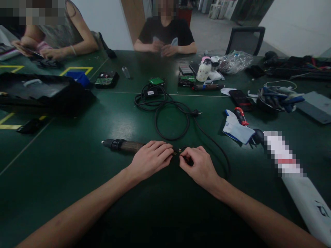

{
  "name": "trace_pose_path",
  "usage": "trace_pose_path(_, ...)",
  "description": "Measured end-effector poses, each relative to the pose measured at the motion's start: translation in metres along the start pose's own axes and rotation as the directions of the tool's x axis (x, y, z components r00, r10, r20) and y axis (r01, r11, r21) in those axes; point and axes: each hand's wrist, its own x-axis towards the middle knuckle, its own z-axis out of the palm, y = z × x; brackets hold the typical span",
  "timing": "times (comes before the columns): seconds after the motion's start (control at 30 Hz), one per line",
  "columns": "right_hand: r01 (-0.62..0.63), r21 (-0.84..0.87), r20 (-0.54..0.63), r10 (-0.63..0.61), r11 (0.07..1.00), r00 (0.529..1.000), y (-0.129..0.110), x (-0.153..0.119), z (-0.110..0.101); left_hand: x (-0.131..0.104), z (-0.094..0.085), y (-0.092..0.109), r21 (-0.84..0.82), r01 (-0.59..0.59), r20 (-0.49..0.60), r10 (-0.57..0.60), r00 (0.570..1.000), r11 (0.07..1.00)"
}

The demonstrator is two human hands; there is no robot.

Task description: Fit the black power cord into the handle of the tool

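An electric screwdriver (126, 145) with a brown grip and black nose lies on the green table, its tip toward the left. My left hand (153, 157) is closed over the screwdriver's rear end, fingers pointing right. Close to it, my right hand (198, 164) pinches a thin dark cable end, with a small brassy tip (180, 150) showing between the hands. Whether the cable end touches the screwdriver cannot be made out. Beyond the hands, a black power cord (188, 124) lies in loops with a plug (196, 113) and a labelled black box (150, 92).
A blue-and-white glove (236, 128) and a red-black screwdriver handle (241, 116) lie to the right, near a long white box (307, 193). A black tray (46, 90) stands at left. Another brown-gripped tool (209, 87) lies farther back. Two people sit across the table.
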Motion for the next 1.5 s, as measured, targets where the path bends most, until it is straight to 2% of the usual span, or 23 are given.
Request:
trace_pose_path(0.43,-0.025,0.013,-0.019,0.025,1.0,1.0,0.0005,-0.0011,0.0007,0.0021,-0.0022,0.0027,0.009,0.029,0.02,-0.029,0.999,1.0)
trace_pose_path(0.63,0.008,-0.011,-0.007,-0.008,1.0,1.0,0.0034,-0.0014,0.0037,0.0016,-0.0015,0.0031,0.011,0.035,0.039,-0.035,0.999,0.999)
trace_pose_path(1.07,0.031,0.026,0.029,-0.032,0.999,0.999,0.0039,-0.0005,0.0005,0.0018,0.001,0.0041,0.06,0.055,0.01,-0.055,0.998,0.997)
trace_pose_path(1.33,-0.007,0.049,0.05,0.005,0.999,0.999,0.0026,0.0007,-0.0015,0.0046,0.0019,0.006,0.064,0.096,0.021,-0.097,0.995,0.993)
trace_pose_path(1.5,-0.032,0.05,0.066,0.029,0.998,0.997,0.0015,0.0022,-0.0038,0.0063,0.0014,0.0058,0.078,0.071,0.017,-0.073,0.997,0.994)
